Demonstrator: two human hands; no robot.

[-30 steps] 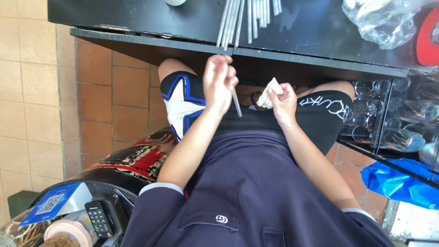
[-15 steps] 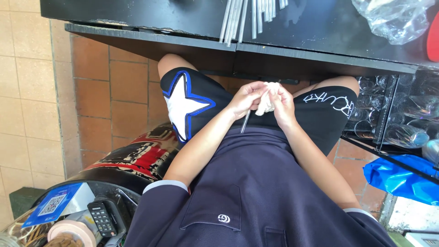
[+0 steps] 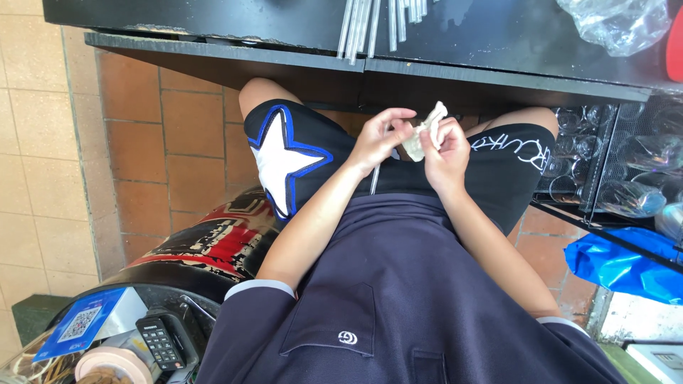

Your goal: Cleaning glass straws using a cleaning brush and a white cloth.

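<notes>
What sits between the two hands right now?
In the head view, a small crumpled whitish wrapper or cloth sits between the left hand and right hand, pinched by both. A thin pale stick hangs below the left hand.

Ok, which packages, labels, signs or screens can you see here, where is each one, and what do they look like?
Blue card: bottom left, flat, tilted, with a white square code patch.
Black calculator: bottom left beside the card, with a small grey screen and rows of keys.
Clear plastic bag: top right on the black tabletop, crumpled.
Blue plastic bag: right, low by the floor, shiny and crumpled.
</notes>
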